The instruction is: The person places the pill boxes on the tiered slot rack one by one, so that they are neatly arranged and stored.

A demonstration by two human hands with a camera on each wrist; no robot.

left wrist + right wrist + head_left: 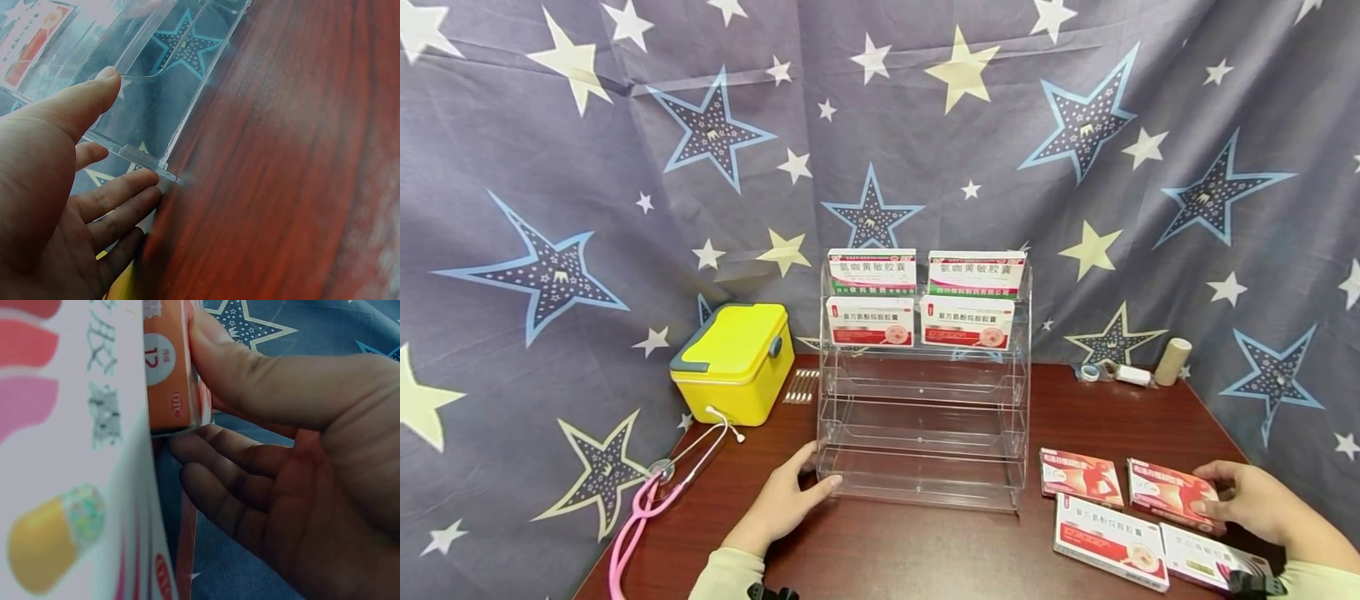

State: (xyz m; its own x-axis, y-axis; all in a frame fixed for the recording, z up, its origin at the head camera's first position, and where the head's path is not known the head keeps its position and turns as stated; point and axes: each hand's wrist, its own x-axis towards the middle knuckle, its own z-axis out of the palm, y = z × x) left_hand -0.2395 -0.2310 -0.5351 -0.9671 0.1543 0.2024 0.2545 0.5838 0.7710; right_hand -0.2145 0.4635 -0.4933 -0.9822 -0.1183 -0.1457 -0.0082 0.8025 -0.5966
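Note:
In the head view, my left hand is at the lower left corner of a clear tiered display rack. Its thumb lies across the front and its fairly straight fingers reach along the side, touching the corner. On the right, my right hand pinches the end of a red medicine box between thumb and fingers; its orange end panel shows in the right wrist view. Around it lie another red box, a white-and-red box and a white capsule box.
Two green-and-pink boxes fill the rack's top tier, two white-and-red boxes the second. A yellow case, swab pack and pink stethoscope sit left. Tape and a bandage roll stand back right.

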